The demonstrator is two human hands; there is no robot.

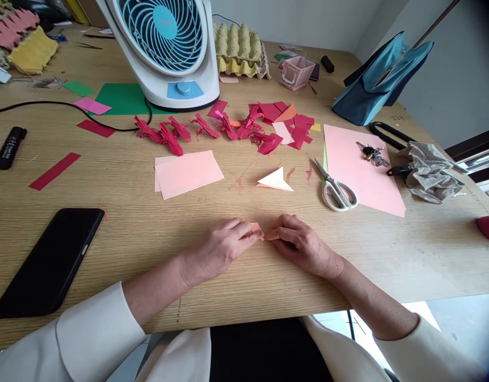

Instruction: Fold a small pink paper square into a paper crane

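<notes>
Between my hands is a small folded piece of pink paper (255, 228), low over the wooden table. My left hand (223, 246) pinches it from the left, its fingers covering much of the paper. At the paper's right corner, my right hand (300, 244) has its fingertips pressed together. A folded pale pink paper piece (275, 180) lies just beyond my hands. Two pink paper rectangles (189, 174) are stacked to the left of it. White-handled scissors (335, 187) lie to the right, partly on larger pink sheets (361, 170).
A white fan (181, 69) stands at the back, with red folded paper pieces (204, 126) in front. A black phone (49, 260) and a marker (10, 148) lie left. Keys (374, 154), a blue bag (375, 79), egg cartons (240, 50) and a pink basket (297, 71) are farther right.
</notes>
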